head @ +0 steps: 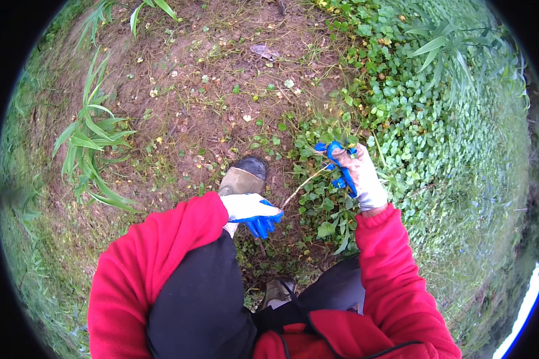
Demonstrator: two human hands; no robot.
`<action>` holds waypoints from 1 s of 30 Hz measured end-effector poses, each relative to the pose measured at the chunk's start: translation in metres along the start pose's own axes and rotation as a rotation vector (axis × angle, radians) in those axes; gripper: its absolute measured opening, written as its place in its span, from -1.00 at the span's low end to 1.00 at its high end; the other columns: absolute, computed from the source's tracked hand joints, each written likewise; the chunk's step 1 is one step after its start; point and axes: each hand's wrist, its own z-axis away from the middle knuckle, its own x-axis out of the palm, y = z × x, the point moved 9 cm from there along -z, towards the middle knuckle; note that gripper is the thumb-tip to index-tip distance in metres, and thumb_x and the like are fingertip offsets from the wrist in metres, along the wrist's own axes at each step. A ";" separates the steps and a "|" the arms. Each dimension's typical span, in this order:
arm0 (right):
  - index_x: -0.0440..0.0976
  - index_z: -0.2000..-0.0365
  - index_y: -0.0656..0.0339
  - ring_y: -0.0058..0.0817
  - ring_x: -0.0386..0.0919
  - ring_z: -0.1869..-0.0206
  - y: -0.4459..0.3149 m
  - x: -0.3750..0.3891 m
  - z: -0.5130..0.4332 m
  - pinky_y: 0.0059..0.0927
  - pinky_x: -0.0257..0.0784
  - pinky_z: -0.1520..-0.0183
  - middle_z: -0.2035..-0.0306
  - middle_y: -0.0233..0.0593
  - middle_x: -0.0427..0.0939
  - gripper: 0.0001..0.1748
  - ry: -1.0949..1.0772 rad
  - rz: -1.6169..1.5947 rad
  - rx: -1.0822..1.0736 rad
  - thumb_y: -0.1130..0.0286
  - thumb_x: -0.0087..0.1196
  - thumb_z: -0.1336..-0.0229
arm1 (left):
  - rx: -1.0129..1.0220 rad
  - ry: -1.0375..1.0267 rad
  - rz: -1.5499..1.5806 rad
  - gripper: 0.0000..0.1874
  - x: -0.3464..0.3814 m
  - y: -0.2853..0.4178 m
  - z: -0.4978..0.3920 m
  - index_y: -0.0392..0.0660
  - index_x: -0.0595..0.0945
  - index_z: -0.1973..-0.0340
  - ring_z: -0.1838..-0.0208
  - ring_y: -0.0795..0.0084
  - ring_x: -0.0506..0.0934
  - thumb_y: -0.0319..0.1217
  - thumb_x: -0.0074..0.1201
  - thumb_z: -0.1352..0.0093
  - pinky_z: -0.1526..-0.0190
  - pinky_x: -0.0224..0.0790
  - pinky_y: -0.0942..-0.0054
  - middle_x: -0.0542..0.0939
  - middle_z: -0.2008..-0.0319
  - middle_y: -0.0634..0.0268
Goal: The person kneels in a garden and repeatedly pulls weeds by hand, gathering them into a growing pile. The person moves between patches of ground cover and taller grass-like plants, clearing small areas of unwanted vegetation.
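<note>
My left hand [254,213], in a white glove with a blue-coated palm, is near my forward boot, its fingers closed at the lower end of a thin pale stem [306,185]. The stem slants up to my right hand [352,172], whose soiled white and blue glove has curled fingers around its upper part and some small green leaves. Low leafy ground cover [323,204] lies beneath and beside the right hand. Bare brown soil [197,112] with scattered bits of vine spreads ahead of both hands.
My boot [245,175] stands on the soil; the other boot [277,291] is tucked back between my legs. Long-leaved plants grow at the left [90,134] and upper right [444,45]. Dense low greenery [413,121] covers the right side. A dry leaf [264,51] lies on the soil ahead.
</note>
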 end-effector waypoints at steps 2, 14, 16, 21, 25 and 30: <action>0.35 0.12 0.25 -0.64 0.49 0.29 -0.039 0.015 0.001 -0.58 0.41 0.23 0.27 -0.34 0.52 -0.65 0.144 0.611 -0.154 0.46 0.08 -0.03 | -0.027 -0.004 -0.012 -0.48 0.000 -0.002 -0.003 -0.28 0.43 -0.01 0.15 0.15 0.56 -0.09 -0.06 -0.34 0.14 0.47 0.26 0.54 0.13 0.03; 0.24 0.02 0.30 -0.10 0.52 0.28 0.032 0.028 -0.081 -0.27 0.42 0.22 0.26 0.14 0.47 -0.34 0.107 2.098 -0.213 0.06 0.10 0.03 | -0.018 0.020 -0.031 -0.45 -0.001 -0.001 -0.003 -0.28 0.39 -0.06 0.13 0.12 0.55 -0.09 -0.08 -0.34 0.11 0.45 0.24 0.52 0.10 0.00; 0.30 0.04 0.31 -0.15 0.48 0.30 0.027 0.021 -0.082 -0.21 0.40 0.26 0.38 0.02 0.49 -0.51 0.069 1.985 -0.285 0.29 0.04 -0.01 | -0.022 0.043 -0.049 -0.45 -0.001 0.001 -0.002 -0.28 0.39 -0.06 0.12 0.12 0.54 -0.09 -0.08 -0.34 0.10 0.45 0.24 0.52 0.10 0.00; 0.41 0.25 0.34 -0.58 0.40 0.50 0.038 0.008 -0.066 -0.48 0.31 0.42 0.52 -0.36 0.47 -0.69 0.080 0.963 0.096 0.32 0.03 -0.03 | -0.015 -0.006 0.030 -0.46 -0.006 -0.012 0.002 -0.28 0.40 -0.04 0.14 0.12 0.55 -0.09 -0.07 -0.34 0.10 0.45 0.24 0.53 0.11 -0.01; 0.41 0.25 0.27 -0.83 0.18 0.59 0.064 0.038 0.032 -0.72 0.08 0.57 0.59 -0.57 0.34 -0.79 -0.187 0.560 0.277 0.47 -0.02 -0.04 | -0.023 0.055 -0.037 -0.47 -0.005 0.004 -0.003 -0.29 0.42 -0.02 0.16 0.12 0.56 -0.10 -0.07 -0.34 0.12 0.47 0.25 0.53 0.11 -0.01; 0.39 0.17 0.30 -0.52 0.36 0.52 -0.030 -0.001 0.010 -0.53 0.28 0.43 0.47 -0.33 0.47 -0.70 0.350 0.955 -0.139 0.37 -0.02 -0.08 | 0.254 -0.198 -0.053 -0.48 -0.027 -0.036 -0.029 -0.28 0.43 -0.01 0.16 0.12 0.56 -0.09 -0.07 -0.34 0.15 0.47 0.25 0.53 0.12 -0.02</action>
